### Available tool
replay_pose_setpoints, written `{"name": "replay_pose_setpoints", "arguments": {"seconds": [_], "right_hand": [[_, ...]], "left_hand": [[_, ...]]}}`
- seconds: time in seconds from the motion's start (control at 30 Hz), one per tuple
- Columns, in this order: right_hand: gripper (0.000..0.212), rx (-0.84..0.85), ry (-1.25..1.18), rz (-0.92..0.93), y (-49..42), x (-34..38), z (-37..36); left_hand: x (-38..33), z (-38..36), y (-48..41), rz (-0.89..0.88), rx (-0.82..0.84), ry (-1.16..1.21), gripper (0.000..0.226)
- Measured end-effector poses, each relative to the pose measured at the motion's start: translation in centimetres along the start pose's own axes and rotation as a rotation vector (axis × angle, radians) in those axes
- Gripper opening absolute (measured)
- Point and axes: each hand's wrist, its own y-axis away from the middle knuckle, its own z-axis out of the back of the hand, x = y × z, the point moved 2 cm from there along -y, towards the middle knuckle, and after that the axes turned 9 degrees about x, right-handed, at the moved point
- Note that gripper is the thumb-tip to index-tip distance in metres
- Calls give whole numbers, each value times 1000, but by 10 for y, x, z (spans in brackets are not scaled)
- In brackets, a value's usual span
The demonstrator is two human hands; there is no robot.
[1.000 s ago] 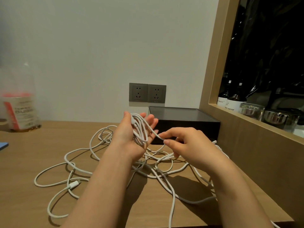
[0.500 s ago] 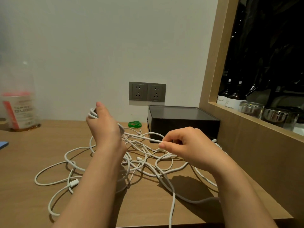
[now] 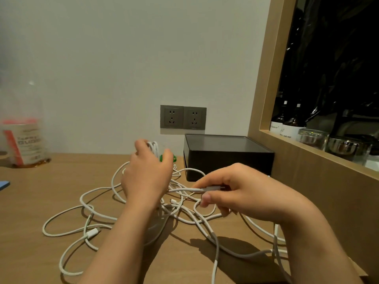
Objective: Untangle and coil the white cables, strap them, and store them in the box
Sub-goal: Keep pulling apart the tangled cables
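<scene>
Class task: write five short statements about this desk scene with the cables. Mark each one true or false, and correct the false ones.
1. The left hand holds loops of the white cables. True.
2. The right hand pinches a cable by its plug end. True.
3. The black rectangular box stands at the left end of the wooden desk. False: it stands at the right, beside the wooden frame.
4. A cable is plugged into the grey wall sockets. False: both sockets are empty.
5. All the cables are coiled and strapped. False: most lie in a loose tangle on the desk.
</scene>
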Motion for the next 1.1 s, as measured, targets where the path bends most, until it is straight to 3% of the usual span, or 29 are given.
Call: {"name": "replay_pose_setpoints", "arguments": {"seconds": [0.07, 0.2, 0.3, 0.5, 0.67, 0.83, 0.97, 1.1], "right_hand": [[17, -124, -25, 16, 2, -1, 4], [11, -343, 14, 20, 3, -6, 10], [14, -512, 64, 31, 5, -13, 14], [12, -632, 31, 26, 3, -24, 15], [12, -604, -88, 10, 0, -32, 14], [17, -513, -231, 17, 0, -38, 11], [20, -560, -343, 34, -4, -37, 9], [9, -658, -394, -5, -14, -36, 3]], "left_hand": [[0, -9, -1, -63, 174, 10, 47], [-6, -19, 11, -17, 657, 284, 80], [-10, -18, 16, -110, 841, 296, 75], [-17, -20, 18, -338, 917, 135, 51], [-18, -22, 16, -401, 906, 262, 22], [-20, -18, 16, -328, 905, 504, 31], [-19, -18, 14, -259, 879, 607, 40], [-21, -20, 12, -184, 778, 695, 37]]}}
